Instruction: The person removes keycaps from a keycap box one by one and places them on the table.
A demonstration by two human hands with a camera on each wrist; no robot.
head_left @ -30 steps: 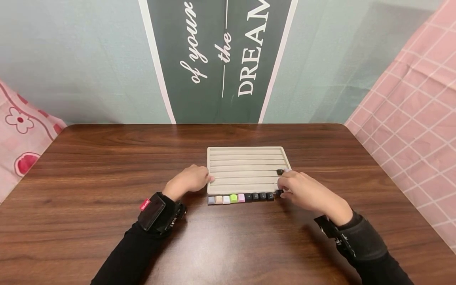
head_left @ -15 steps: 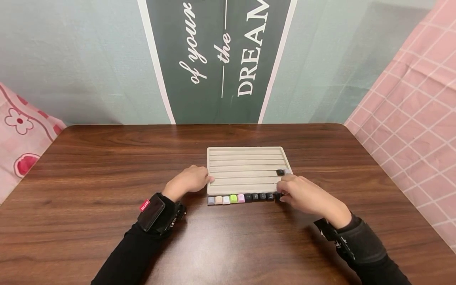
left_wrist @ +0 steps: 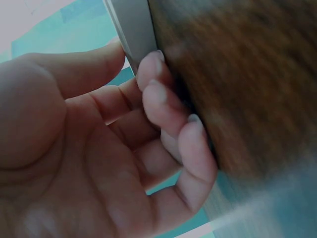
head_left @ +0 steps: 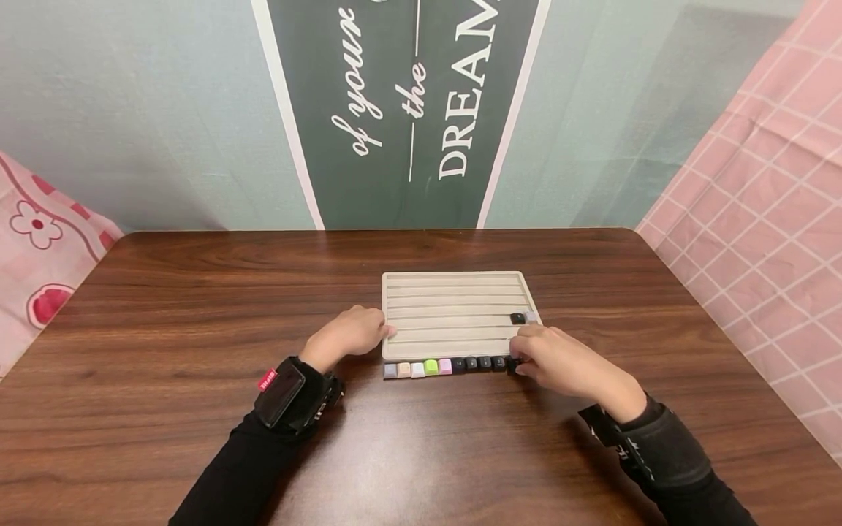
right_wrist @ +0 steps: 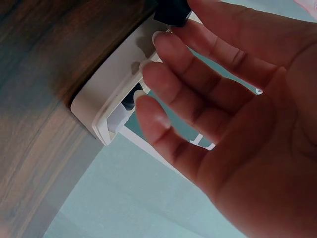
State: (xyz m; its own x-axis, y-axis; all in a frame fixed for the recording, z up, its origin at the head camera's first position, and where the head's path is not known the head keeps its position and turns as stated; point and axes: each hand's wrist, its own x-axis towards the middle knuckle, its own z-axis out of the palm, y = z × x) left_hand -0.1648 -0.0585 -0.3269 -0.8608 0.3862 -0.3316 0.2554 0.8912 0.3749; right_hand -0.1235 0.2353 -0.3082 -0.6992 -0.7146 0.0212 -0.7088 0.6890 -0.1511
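Observation:
A beige ridged tray [head_left: 454,289] lies on the table, its left edge gripped by my left hand [head_left: 351,330]. In the left wrist view the thumb lies on the tray's rim [left_wrist: 134,29] and the other fingers curl against its side. My right hand [head_left: 564,359] pinches a black keycap [right_wrist: 172,12] between thumb and index finger, at the right end of a row of keycaps along the tray's front. That row runs from grey through peach, white, a green keycap [head_left: 430,367] and a pink keycap [head_left: 445,366] to several black ones. A black keycap [head_left: 517,318] and a grey keycap [head_left: 530,317] sit in the tray's right side.
The brown wooden table [head_left: 395,453] extends around the tray on all sides. Behind it hangs a pale green cloth [head_left: 184,124] with a dark lettered panel. Pink cloths, one being a checked cloth [head_left: 776,219], hang at the left and right.
My right hand has shifted slightly toward me, bringing the black keycap in line with the row's right end. The left hand stays at the tray's edge.

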